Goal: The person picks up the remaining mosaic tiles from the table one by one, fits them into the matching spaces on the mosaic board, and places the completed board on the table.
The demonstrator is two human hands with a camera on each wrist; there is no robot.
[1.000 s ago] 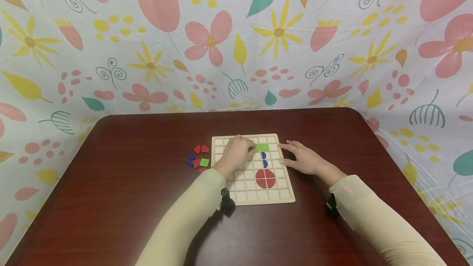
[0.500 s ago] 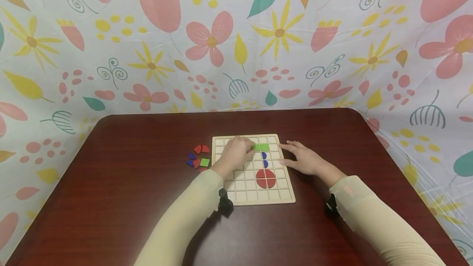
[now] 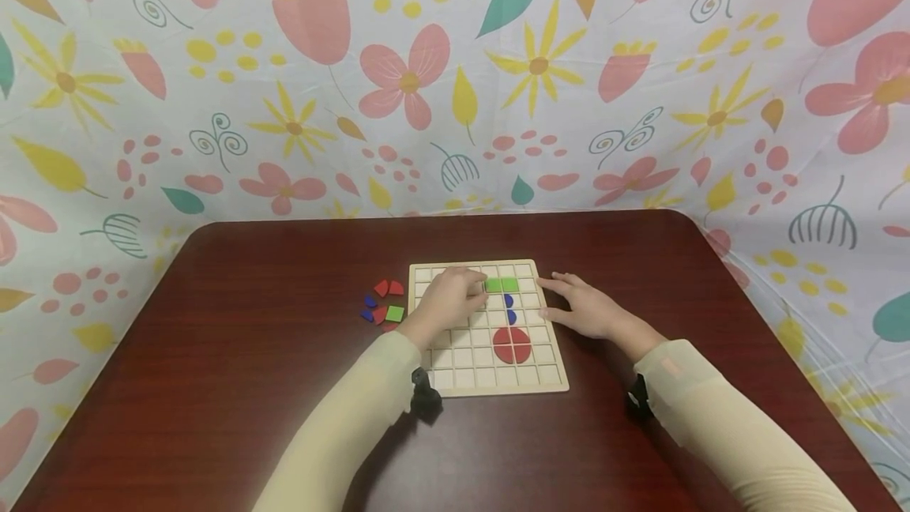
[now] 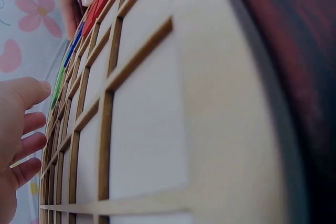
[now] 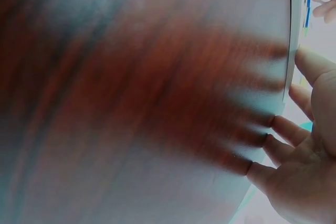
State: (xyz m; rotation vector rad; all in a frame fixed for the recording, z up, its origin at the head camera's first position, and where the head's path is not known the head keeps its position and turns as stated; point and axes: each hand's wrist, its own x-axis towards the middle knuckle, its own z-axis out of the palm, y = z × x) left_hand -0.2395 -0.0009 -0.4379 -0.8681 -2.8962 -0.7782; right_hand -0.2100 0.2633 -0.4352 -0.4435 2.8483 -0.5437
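Observation:
A wooden grid board [image 3: 547, 374] lies on the table. Two green squares [image 3: 509, 284] sit side by side in its upper rows, with two blue half-round pieces [image 3: 509, 301] below them. Lower down, red quarter pieces [image 3: 502, 352] form a circle. My left hand [image 3: 446, 299] hovers over the board's left part, fingertips just left of the green squares; the left wrist view shows its fingers [image 4: 34, 121] apart and holding nothing. At the board's right edge rests my right hand [image 3: 588, 308], fingers spread, thumb and fingertips at the rim, as the right wrist view also shows.
Left of the board lie several loose pieces: red wedges [image 3: 381, 288], small blue ones [image 3: 370, 302] and a green square [image 3: 394, 314]. The dark wooden table [image 3: 249, 354] has rounded far corners. A flower-patterned cloth [image 3: 455, 101] hangs behind it.
My left hand has drawn slightly left, away from the green squares, and more of the left square shows. My right hand stays at the board's edge.

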